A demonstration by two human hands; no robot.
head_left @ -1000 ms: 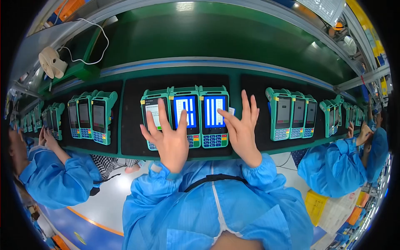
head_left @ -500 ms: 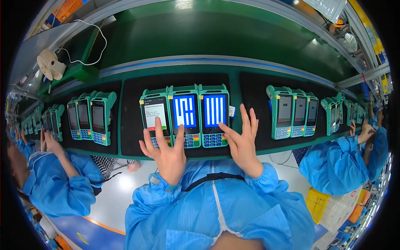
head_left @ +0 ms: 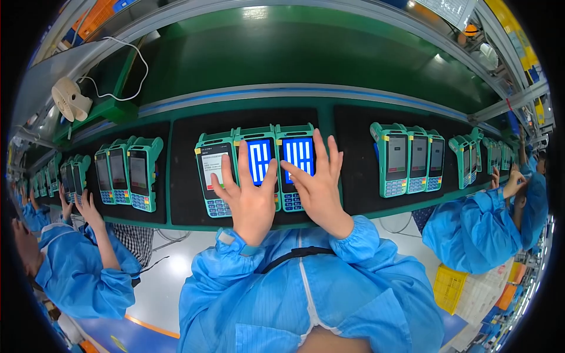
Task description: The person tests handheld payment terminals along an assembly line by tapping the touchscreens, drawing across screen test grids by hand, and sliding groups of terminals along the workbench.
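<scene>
The right hand (head_left: pixel 322 197) is being shifted leftward over the right card machine (head_left: pixel 297 147), and the middle card machine (head_left: pixel 258 159) beneath the left hand (head_left: pixel 252 209) is being partly covered; both are being held wide-spread (touch cannot be told).

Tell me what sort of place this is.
Probably an electronics factory line, for assembly or testing: green handheld card terminals stand in groups on black mats along a long green bench, with several people in blue smocks beside it.
</scene>
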